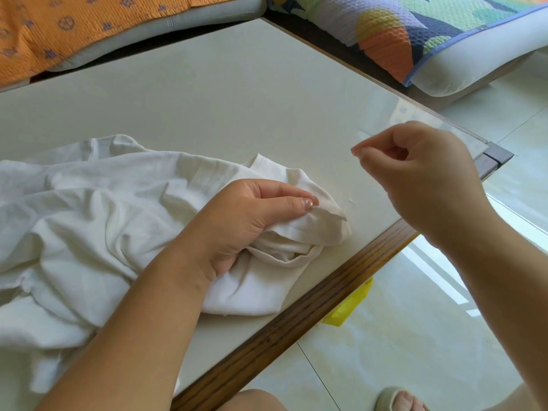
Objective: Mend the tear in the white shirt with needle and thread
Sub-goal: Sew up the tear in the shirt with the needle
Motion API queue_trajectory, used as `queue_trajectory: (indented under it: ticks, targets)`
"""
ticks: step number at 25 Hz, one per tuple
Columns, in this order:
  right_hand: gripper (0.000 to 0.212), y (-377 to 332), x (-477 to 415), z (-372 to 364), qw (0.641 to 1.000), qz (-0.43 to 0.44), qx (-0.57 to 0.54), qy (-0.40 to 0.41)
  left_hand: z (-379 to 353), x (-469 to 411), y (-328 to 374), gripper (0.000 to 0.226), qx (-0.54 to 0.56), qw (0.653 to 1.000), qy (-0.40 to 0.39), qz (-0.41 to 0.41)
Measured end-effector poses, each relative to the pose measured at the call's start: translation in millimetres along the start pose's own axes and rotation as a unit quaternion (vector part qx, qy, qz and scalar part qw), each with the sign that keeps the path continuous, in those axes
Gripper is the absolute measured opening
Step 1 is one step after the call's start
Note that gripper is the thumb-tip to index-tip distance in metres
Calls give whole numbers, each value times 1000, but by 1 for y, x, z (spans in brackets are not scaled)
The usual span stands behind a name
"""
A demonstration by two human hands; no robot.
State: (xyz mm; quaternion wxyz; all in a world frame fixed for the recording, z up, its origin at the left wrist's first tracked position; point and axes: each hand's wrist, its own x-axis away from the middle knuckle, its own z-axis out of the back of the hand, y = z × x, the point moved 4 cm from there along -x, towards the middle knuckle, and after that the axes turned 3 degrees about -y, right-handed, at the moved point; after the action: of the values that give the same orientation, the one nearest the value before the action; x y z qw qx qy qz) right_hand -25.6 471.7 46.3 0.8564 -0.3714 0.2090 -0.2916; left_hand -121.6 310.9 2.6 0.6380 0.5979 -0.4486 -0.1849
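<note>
1. Head view, task item: the white shirt (89, 209) lies crumpled on the pale table (207, 99), filling the 8 to 9 o'clock part of the view. The tear itself cannot be made out.
2. Left hand (252, 215), centre: thumb and forefinger pinch a hemmed fold at the shirt's 3 o'clock end; the other fingers are curled into the bunched cloth beneath.
3. Right hand (421, 179), at 3 o'clock, is raised clear of the cloth. Its fingers are curled, with thumb and forefinger closed in a fine pinch, judged to be on the needle, which is too small to confirm. No thread is discernible.
4. Step in hand, judged: drawing a stitch through. Recommend keeping the pinched fold flat and taut, pulling evenly until snug without puckering, and re-entering close beside the last stitch.
5. Markings: none legible. The orange cushion (59, 31) at 11 o'clock carries printed motifs, not lettering.
</note>
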Motion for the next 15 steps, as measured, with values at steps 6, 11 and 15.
queue_trajectory:
  ticks: [6, 11, 15]
  targets:
    - [18, -16, 8, 3, 980, 64, -188, -34, 1, -2, -2, 17, -8, 1000, 9, 0]
    - [17, -16, 7, -1, 947, 64, -304, -76, 1, -2, -1, 15, -8, 1000, 17, -10]
    - [18, -10, 4, 1, 983, 33, -170, -58, 2, -3, -2, 7, -17, 999, 24, -13]
